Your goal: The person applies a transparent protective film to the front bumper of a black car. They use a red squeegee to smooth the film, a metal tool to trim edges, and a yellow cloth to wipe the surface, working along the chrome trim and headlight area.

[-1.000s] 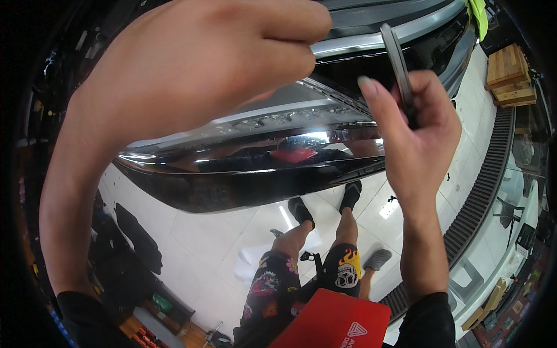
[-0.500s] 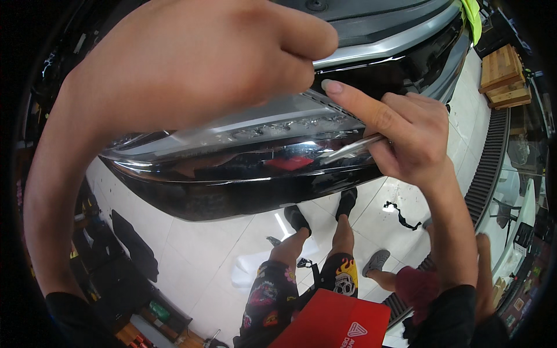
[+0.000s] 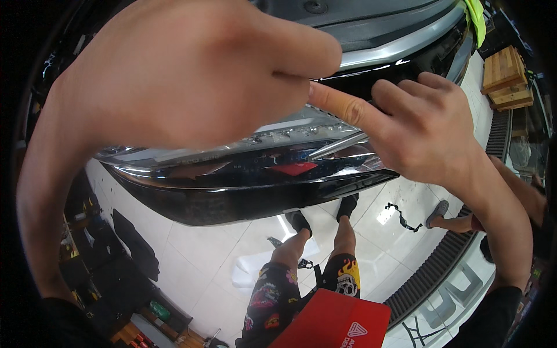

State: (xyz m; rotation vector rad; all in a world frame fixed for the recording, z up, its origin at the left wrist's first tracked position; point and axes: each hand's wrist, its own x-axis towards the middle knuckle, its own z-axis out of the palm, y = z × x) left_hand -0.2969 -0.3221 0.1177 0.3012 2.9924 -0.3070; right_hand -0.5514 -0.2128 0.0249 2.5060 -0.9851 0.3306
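Note:
My left hand (image 3: 191, 75) arches over the lamp (image 3: 278, 136) at the front of a black car, fingers curled; what they may hold is hidden. My right hand (image 3: 412, 133) grips a thin silver metal tool (image 3: 339, 145) in bent fingers, its tip angled down-left over the glossy black bumper (image 3: 232, 203). The right index finger stretches left toward the seam below my left knuckles; its tip is partly hidden, so contact is unclear. A silver trim (image 3: 400, 49) runs behind both hands.
A co-worker's arm (image 3: 513, 180) and foot (image 3: 441, 210) are at the right. Wooden crates (image 3: 505, 69) stand beyond a dark grate (image 3: 418, 290). A yellow-green cloth (image 3: 476, 23) hangs top right. A red flat object (image 3: 325, 325) is at my waist; a black strip (image 3: 406, 220) lies on the floor.
My right hand has turned over, its tool swinging from upright to down-left, and the index finger has reached under my left hand. My left hand shifted slightly. The co-worker came closer at the right.

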